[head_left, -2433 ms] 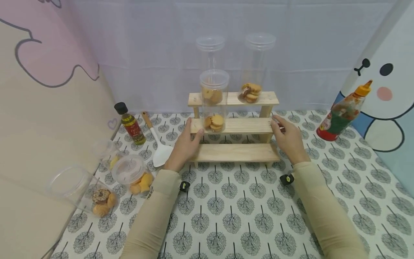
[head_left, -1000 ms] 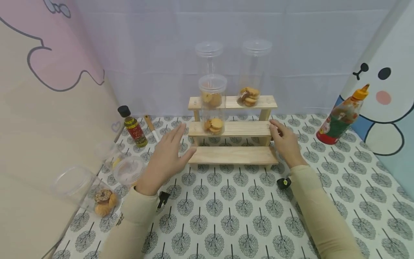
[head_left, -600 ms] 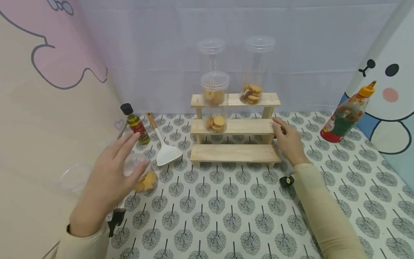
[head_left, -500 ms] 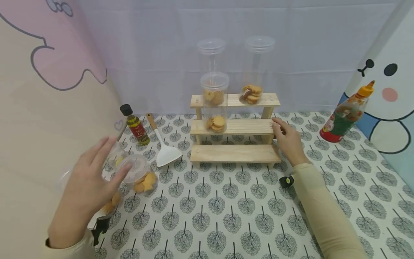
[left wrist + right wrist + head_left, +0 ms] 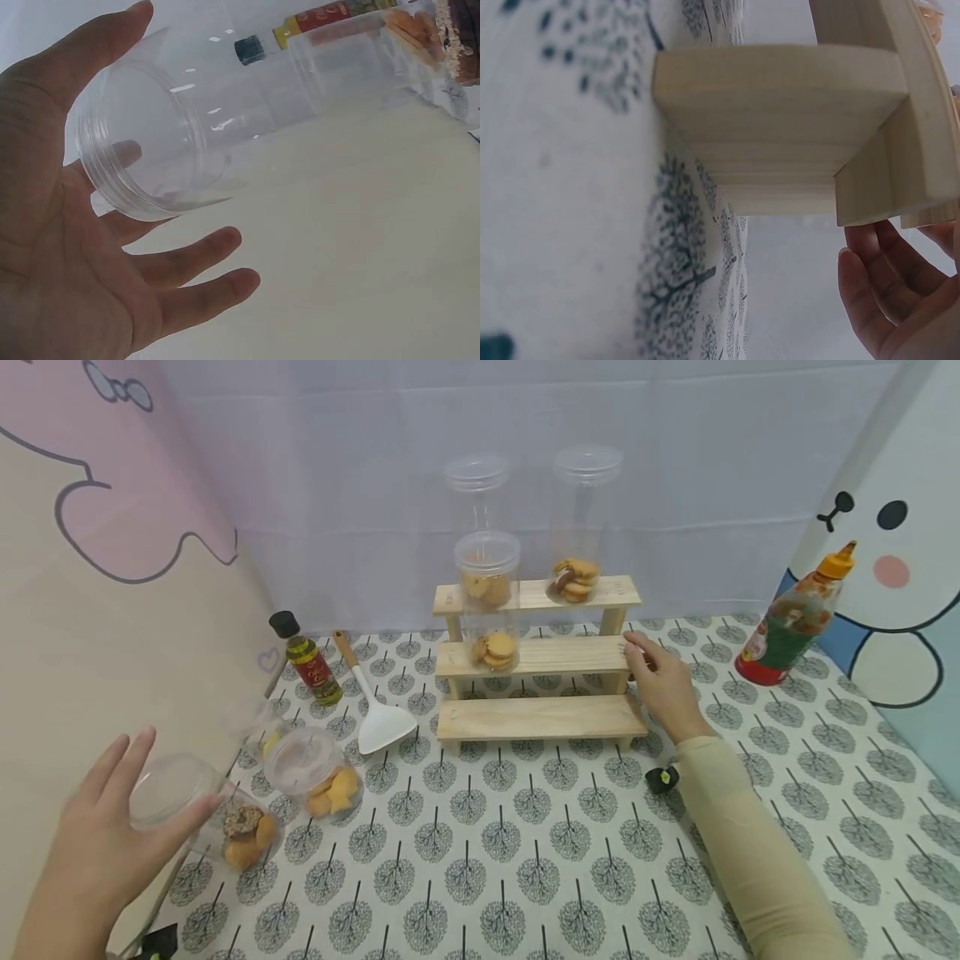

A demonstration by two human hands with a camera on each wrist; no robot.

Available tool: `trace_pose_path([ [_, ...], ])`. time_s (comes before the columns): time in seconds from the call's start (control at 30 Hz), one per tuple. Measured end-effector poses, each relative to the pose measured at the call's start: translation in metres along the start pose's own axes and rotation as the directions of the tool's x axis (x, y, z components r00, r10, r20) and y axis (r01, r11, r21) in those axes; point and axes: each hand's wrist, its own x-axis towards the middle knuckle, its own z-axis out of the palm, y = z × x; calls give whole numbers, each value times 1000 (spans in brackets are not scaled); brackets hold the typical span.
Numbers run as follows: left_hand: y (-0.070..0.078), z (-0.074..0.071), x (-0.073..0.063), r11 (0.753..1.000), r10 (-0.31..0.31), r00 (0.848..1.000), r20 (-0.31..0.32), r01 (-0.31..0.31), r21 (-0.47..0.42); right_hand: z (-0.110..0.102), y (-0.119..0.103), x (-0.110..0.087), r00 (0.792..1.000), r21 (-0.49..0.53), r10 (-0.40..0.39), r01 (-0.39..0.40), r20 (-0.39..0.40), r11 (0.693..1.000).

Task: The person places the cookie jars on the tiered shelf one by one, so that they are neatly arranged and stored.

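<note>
My left hand (image 5: 105, 835) is spread around the lid end of a clear plastic cookie jar (image 5: 171, 787), thumb apart from fingers. In the left wrist view the jar's ridged lid (image 5: 142, 142) lies between thumb and fingers; whether they touch it, I cannot tell. The jar lies tilted toward the left wall, a seeded ring cookie (image 5: 243, 821) and others at its bottom. My right hand (image 5: 667, 689) rests its loosely bent fingertips against the right end of the middle shelf of a three-step wooden rack (image 5: 570, 656). Several fingers (image 5: 862, 300) show beside the rack's end in the right wrist view.
A smaller cookie jar (image 5: 303, 760), an oil bottle (image 5: 313, 670) and a white spatula (image 5: 384, 725) lie at the left. Tall cookie jars (image 5: 487, 610) stand on the top and middle shelves. A sauce bottle (image 5: 795, 622) stands at the right.
My left hand has left the rack's left end and moved left and toward me, to the tilted cookie jar, its fingers spread. My right hand stays at the rack's right end.
</note>
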Motion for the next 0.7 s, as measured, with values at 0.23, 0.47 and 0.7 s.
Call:
trace_pose_path([
  [0.23, -6, 4, -6, 999, -28, 999, 24, 29, -36, 0, 0, -1, 1000, -1, -4, 4, -6, 1000],
  [0.47, -4, 9, -7, 999, 24, 996, -83, -27, -34, 1, 1, -1, 1000, 9, -2, 2, -6, 1000],
  [0.7, -3, 10, -7, 999, 3, 998, -68, -6, -40, 0, -1, 0, 1000, 4, -1, 1, 1, 1000],
])
